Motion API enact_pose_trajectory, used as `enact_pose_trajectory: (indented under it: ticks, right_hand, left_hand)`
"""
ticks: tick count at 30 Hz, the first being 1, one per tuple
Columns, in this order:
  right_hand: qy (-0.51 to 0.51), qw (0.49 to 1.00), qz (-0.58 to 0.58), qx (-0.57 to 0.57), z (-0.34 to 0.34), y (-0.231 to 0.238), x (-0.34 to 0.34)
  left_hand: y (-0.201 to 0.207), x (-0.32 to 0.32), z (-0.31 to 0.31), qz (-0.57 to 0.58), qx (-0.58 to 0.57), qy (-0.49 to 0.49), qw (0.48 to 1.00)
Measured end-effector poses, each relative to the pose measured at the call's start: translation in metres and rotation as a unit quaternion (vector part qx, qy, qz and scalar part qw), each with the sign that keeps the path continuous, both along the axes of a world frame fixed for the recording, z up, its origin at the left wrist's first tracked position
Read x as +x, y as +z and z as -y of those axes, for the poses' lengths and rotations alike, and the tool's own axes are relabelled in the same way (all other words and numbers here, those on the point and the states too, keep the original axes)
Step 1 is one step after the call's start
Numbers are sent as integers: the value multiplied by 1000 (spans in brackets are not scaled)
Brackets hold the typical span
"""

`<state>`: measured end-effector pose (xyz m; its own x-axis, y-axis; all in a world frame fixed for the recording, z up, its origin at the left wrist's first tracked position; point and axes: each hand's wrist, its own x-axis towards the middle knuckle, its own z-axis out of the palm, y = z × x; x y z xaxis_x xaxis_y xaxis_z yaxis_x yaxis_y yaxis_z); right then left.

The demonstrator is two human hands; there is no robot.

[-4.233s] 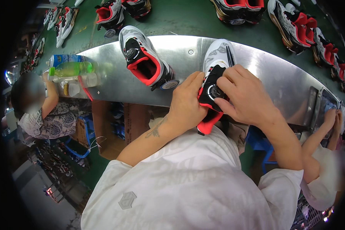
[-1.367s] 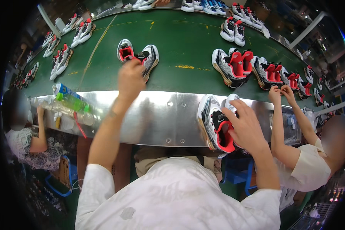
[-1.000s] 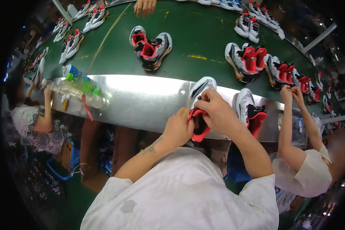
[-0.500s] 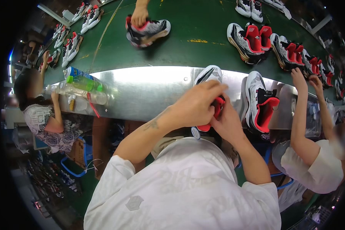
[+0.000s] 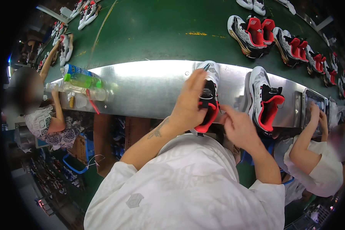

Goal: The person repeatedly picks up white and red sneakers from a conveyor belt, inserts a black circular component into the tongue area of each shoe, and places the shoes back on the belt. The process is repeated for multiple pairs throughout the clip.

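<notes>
A white, grey and black sneaker (image 5: 210, 115) with a red lining sits on the metal ledge in front of me, its toe pointing away. Across its left side lies my left hand (image 5: 188, 100), thumb by the collar and fingers pressed together along the upper. A thin dark pointed thing (image 5: 207, 67) shows at those fingertips; its kind is unclear. My right hand (image 5: 238, 127) is beside the heel, its forefinger stretched to the collar's right edge and its other fingers loosely curled. A matching sneaker (image 5: 265, 101) stands to the right, untouched.
Pairs of sneakers (image 5: 253, 38) stand on the green table (image 5: 153, 34) beyond the metal ledge (image 5: 142, 92). Plastic bottles (image 5: 84, 86) and a can (image 5: 76, 71) lie on the left. A person (image 5: 46, 115) works at the left, another (image 5: 314, 161) at the right.
My hands have moved apart, the right one down and rightward, baring the sneaker's collar and tongue. The other person's hand and the sneaker it held have left the green table's middle.
</notes>
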<state>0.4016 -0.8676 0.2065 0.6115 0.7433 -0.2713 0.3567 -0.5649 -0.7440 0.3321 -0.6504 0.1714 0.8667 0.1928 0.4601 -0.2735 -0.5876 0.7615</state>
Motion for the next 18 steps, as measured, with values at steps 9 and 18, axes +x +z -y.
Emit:
enact_pose_trajectory:
  ticks: [9, 18]
  right_hand:
    - [238, 945, 221, -42, -66, 35, 66]
    - [223, 919, 317, 72, -67, 22, 59]
  left_hand:
    - [-25, -7, 6, -58, -2, 102, 993]
    - [-15, -10, 9, -65, 9, 121, 990]
